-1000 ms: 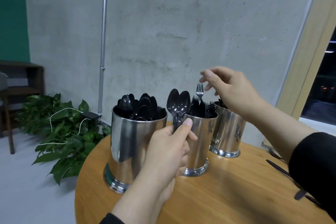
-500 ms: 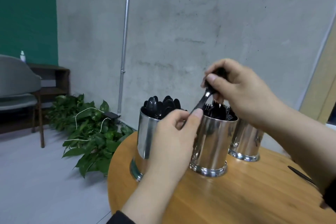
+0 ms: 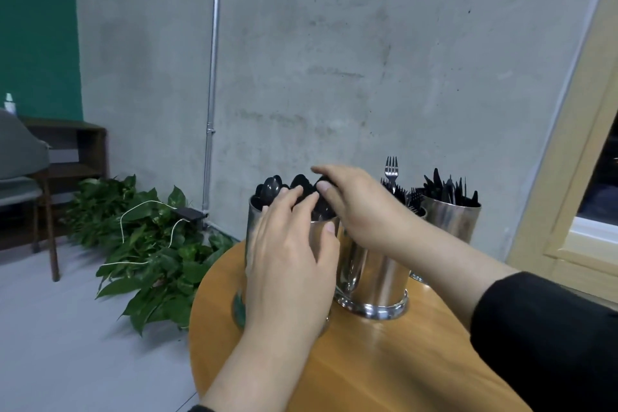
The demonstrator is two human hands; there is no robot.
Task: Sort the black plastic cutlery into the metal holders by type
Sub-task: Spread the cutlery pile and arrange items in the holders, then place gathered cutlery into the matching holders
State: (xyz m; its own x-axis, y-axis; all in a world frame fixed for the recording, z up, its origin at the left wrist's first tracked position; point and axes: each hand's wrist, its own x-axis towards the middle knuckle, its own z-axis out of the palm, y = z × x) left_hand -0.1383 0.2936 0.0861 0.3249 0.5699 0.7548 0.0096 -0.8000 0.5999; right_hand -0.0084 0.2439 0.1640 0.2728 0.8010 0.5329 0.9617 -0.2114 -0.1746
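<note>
You're resting your left hand (image 3: pixel 291 264), fingers straight, on the spoon holder (image 3: pixel 255 237); right hand (image 3: pixel 359 207) is pinching spoons (image 3: pixel 272 186) w/ curled fingers.

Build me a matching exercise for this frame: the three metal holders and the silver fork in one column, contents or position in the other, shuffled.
Things:
1. left holder
2. middle holder
3. right holder
4. silver fork

Descriptions:
A. holds black knives, farthest from both hands
B. stands taller than the black forks around it
C. full of black spoons, both hands at its rim
D. holds black forks, behind the right wrist

Pairs: 1-C, 2-D, 3-A, 4-B
</note>
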